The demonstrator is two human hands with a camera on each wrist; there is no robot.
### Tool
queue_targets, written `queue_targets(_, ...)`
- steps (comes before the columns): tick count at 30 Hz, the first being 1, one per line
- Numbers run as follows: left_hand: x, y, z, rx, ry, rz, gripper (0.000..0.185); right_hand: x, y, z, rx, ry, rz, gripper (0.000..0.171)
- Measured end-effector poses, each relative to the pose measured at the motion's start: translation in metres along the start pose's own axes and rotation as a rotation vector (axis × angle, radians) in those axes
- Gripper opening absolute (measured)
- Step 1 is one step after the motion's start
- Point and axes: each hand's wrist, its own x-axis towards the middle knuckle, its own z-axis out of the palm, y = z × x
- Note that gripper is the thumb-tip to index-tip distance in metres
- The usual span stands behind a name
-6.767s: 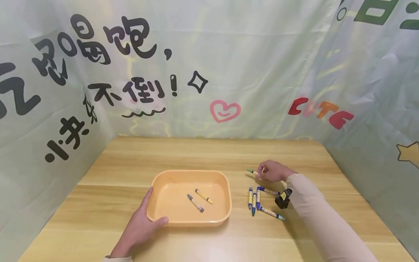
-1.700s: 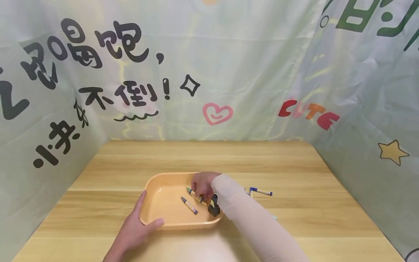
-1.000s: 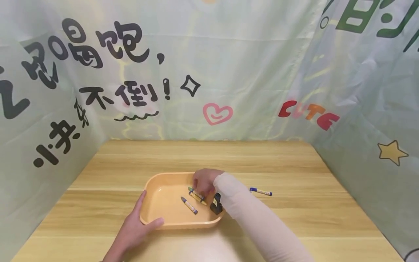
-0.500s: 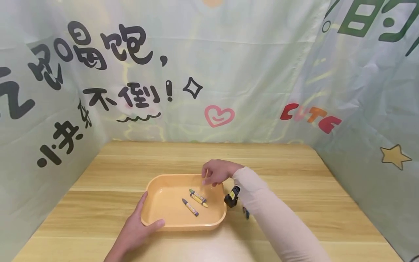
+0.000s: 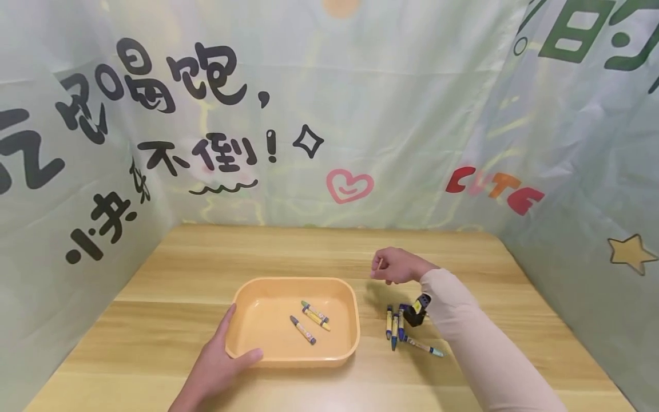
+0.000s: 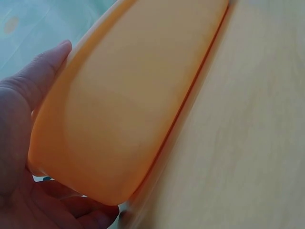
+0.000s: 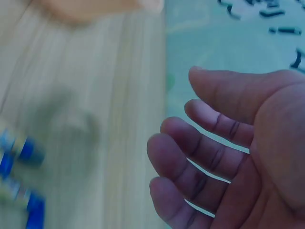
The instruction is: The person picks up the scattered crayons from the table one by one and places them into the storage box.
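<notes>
An orange plastic tray (image 5: 293,361) sits on the wooden table (image 5: 309,246). Three crayons lie in it: a green-tipped one (image 5: 313,309), a yellow one (image 5: 318,319) and a grey one (image 5: 302,330). My left hand (image 5: 221,357) grips the tray's near left corner, thumb on the rim; in the left wrist view the left hand (image 6: 19,143) wraps the tray wall (image 6: 133,95). My right hand (image 5: 393,266) hovers right of the tray, fingers loosely curled. In the right wrist view the right hand (image 7: 228,157) is plainly empty. Several blue-wrapped crayons (image 5: 393,323) lie below it; in the right wrist view those crayons (image 7: 19,152) are blurred.
Printed fabric walls (image 5: 360,114) close in the table on the left, back and right. A black wrist camera (image 5: 416,312) sits on my right forearm, just over the loose crayons. Bare wood (image 5: 154,274) lies left of and behind the tray.
My right hand carried a green-tipped crayon into the tray, let it go, and has moved right, out over the table. The left hand has kept its hold on the tray.
</notes>
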Motion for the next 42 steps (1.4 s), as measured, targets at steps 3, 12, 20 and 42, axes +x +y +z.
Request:
queue_targets(3,0.000,0.000,0.000,0.020,0.002,0.000,0.110,-0.006,0.019,-0.002,-0.001,-0.011,0.032,0.012)
queue_targets(12,0.001,-0.001,-0.001,0.030,-0.007,0.002,0.110,-0.027,0.055,-0.003,-0.024,-0.049,0.085,0.013)
queue_targets(20,0.001,0.002,-0.001,0.027,-0.020,0.011,0.109,-0.044,0.076,-0.003,-0.114,-0.063,0.104,0.025)
queue_targets(42,0.003,0.000,-0.002,0.015,-0.028,0.003,0.108,-0.053,0.095,0.001,-0.118,-0.132,0.040,0.012)
